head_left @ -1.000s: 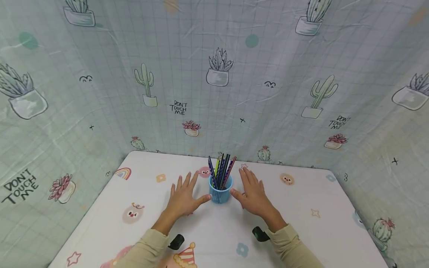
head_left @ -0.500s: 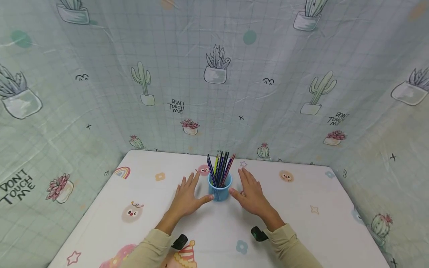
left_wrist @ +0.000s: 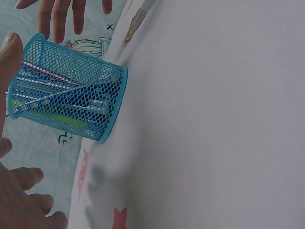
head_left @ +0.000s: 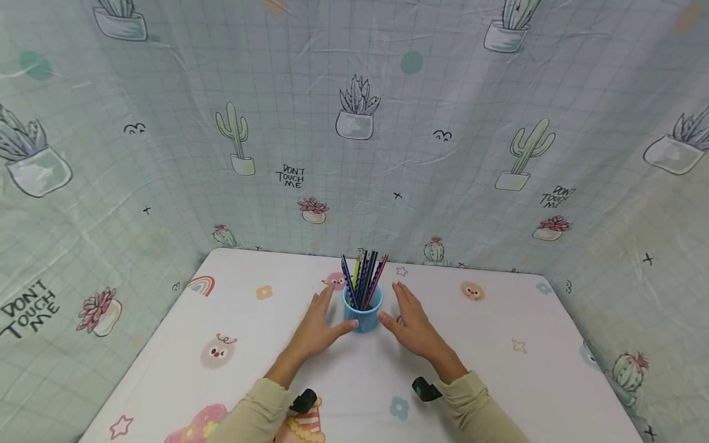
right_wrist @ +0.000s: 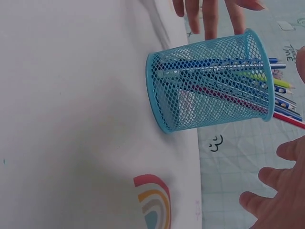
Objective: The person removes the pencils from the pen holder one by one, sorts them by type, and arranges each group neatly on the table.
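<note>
A blue mesh pencil cup (head_left: 362, 319) stands upright on the white table, holding several pencils (head_left: 365, 280), mostly dark blue with a yellow-green one and a red one. To its left is my left hand (head_left: 314, 332), fingers extended and thumb pointing at the cup's front. On the other side my right hand (head_left: 414, 329) is spread the same way, its thumb tip beside the cup's wall. Both wrist views show the mesh cup (left_wrist: 71, 88) between the two hands, with no fingers wrapped round it. In the right wrist view the pencils (right_wrist: 286, 102) stick out past the rim.
The white table (head_left: 476, 369) carries printed cartoon figures and a rainbow. A cactus-print cloth (head_left: 388, 166) hangs close behind its back edge and along both sides. A dark wrist device (head_left: 303, 400) sits at my left wrist, another dark device (head_left: 426, 389) at my right.
My left hand has moved right, its thumb now overlapping the cup's front in the head view. My right hand has barely shifted, and the cup stays put; the head view tilts slightly.
</note>
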Demonstrator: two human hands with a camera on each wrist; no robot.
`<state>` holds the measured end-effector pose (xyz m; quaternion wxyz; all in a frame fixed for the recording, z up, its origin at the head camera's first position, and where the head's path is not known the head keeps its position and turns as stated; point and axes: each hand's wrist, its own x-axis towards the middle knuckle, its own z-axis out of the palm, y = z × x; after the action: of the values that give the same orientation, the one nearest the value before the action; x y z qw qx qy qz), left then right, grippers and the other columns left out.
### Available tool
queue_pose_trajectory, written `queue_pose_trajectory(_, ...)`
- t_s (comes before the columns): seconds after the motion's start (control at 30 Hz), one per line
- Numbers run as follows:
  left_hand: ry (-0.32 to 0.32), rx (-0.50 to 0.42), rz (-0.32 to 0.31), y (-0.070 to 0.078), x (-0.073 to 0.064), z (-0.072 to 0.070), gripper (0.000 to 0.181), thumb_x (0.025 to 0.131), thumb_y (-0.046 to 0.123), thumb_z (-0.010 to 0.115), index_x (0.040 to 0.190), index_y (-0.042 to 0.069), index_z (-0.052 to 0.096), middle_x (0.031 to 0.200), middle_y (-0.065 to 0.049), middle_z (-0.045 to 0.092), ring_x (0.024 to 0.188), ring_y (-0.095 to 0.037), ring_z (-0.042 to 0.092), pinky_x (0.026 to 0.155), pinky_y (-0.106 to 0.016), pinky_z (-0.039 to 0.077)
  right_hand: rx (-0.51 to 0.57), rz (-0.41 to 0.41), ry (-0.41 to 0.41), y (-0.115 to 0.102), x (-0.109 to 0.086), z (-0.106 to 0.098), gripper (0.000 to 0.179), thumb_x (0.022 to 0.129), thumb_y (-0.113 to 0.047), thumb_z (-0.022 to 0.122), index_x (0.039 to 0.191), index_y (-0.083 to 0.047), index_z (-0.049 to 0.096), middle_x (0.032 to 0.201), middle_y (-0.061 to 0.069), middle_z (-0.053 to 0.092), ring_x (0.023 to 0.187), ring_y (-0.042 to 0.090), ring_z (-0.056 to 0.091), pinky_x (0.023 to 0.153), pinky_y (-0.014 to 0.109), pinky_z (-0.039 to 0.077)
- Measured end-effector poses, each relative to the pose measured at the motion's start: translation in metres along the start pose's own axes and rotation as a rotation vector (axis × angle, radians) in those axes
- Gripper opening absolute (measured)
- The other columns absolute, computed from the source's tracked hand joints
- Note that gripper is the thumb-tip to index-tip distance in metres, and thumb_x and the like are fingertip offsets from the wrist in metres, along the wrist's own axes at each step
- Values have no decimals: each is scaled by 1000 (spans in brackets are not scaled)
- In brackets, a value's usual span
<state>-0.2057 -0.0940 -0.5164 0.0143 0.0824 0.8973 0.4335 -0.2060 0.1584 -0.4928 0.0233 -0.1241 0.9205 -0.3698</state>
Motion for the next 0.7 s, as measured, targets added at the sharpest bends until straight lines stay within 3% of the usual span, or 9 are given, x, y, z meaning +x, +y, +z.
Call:
queue_pose_trajectory(0.13,4,-62,3,0,1,3,108,86,59,79,168,17,21,173,-20,23,160,-51,12,123,-75,20,74,15,-25,2,0,2,83,104,-44,59,165,-4,20,174,22,13,161,45,14,126,69,23)
queue_pose_trajectory(0.4,-5,-138,-5,1,4,8,106,88,57,77,168,20,19,174,-16,22,159,-45,23,124,-71,25,164,21,-60,4,2,10,84,103,-42,61,166,-7,18,175,20,14,160,46,18,118,68,39)
queue_pose_trajectory(0.7,-1,-213,-15,-2,6,13,103,91,55,75,169,19,17,173,-15,26,159,-45,24,124,-72,23,272,20,-72,2,3,20,87,101,-42,65,166,-8,19,175,20,14,162,46,11,125,73,16)
